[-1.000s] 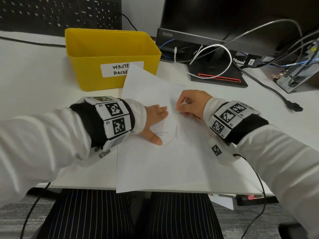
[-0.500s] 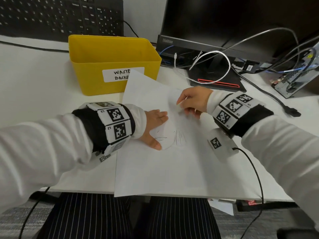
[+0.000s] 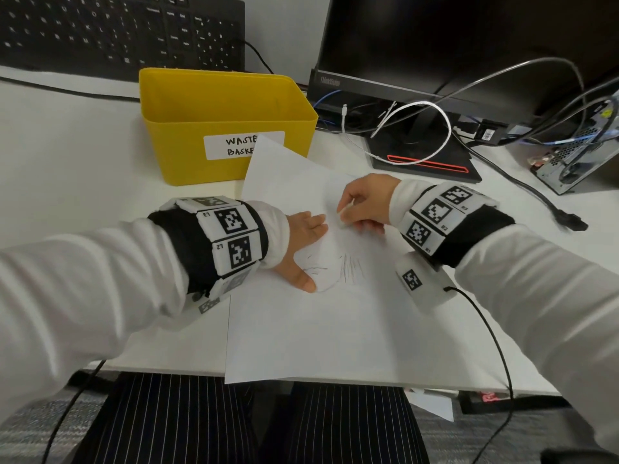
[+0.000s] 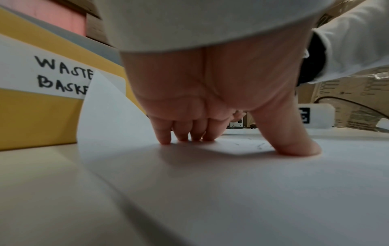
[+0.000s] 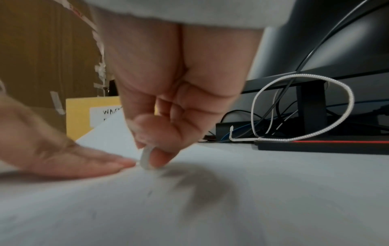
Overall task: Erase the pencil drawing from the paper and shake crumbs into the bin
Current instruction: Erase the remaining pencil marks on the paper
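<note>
On the near middle of the counter (image 3: 83, 155) lies the paper (image 3: 335, 329), its far corner leaning against the yellow bin (image 3: 187, 135) labelled as a waste basket, and the pencil drawing (image 3: 338, 269) sits between the two hands, with hatched strokes and a curved outline not yet rubbed out. The right hand (image 3: 366, 202) has its grip closed on a small white eraser (image 5: 147, 158), pinched between thumb and fingertips with its lower edge on the sheet at the far side of the drawing; the left hand (image 3: 303, 242) lies flat and open, fingers and thumb pressing the paper down just left of the marks. To do this step well, I would judge short strokes away from the holding hand best, with that hand kept close so the sheet cannot buckle or tear. Crumbs are too small to make out. Beyond the paper, a monitor stand (image 3: 428, 162) with a looped white cable (image 3: 432, 128) stands to the far right, a keyboard (image 3: 117, 28) at the far left; neither crowds the work, and the bin is close for shaking out.
</note>
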{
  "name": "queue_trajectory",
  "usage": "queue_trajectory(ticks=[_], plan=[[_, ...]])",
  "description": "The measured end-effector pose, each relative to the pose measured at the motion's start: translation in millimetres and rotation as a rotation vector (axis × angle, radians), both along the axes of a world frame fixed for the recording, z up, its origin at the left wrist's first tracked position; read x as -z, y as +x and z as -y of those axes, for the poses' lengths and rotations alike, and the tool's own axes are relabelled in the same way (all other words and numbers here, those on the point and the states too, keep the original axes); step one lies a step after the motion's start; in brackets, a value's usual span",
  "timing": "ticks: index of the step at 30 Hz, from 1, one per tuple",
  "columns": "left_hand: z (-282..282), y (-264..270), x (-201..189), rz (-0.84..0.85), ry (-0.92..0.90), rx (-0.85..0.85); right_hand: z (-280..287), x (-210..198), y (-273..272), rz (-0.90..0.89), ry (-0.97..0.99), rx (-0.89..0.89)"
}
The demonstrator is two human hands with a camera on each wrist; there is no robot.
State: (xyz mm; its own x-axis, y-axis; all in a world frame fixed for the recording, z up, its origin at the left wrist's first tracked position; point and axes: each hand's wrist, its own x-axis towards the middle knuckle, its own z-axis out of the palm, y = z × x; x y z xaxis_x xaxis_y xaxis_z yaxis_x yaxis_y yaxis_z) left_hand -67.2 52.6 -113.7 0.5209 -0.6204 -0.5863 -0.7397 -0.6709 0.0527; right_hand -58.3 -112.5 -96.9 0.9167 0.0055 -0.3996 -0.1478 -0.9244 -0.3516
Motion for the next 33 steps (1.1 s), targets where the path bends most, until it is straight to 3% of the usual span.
queue_trajectory(ticks=[3, 9, 12, 18, 22, 27, 31, 33], plan=[[0, -2, -1, 0.007, 0.004, -0.001, -5, 6, 2, 0.094, -0.019, 0.018], [1, -1, 0, -0.001, 0.013, 0.009, -2, -6, 3, -0.059, -0.121, -0.077], [0, 0, 0, -0.003, 0.017, 0.012, -7, -2, 3, 0.028, -0.155, -0.07], [1, 0, 0, 0.003, 0.015, 0.014, -1, -2, -3, -0.013, -0.135, -0.066], [1, 0, 0, 0.009, 0.018, 0.012, -8, 2, -1, 0.103, -0.127, -0.038], [1, 1, 0, 0.002, 0.023, 0.019, -9, -4, 0, -0.028, -0.108, -0.054], [1, 2, 0, -0.006, 0.025, 0.023, -17, 1, 4, 0.067, -0.025, -0.002], [1, 2, 0, -0.007, 0.019, 0.023, -16, 1, 2, 0.034, -0.041, -0.007]])
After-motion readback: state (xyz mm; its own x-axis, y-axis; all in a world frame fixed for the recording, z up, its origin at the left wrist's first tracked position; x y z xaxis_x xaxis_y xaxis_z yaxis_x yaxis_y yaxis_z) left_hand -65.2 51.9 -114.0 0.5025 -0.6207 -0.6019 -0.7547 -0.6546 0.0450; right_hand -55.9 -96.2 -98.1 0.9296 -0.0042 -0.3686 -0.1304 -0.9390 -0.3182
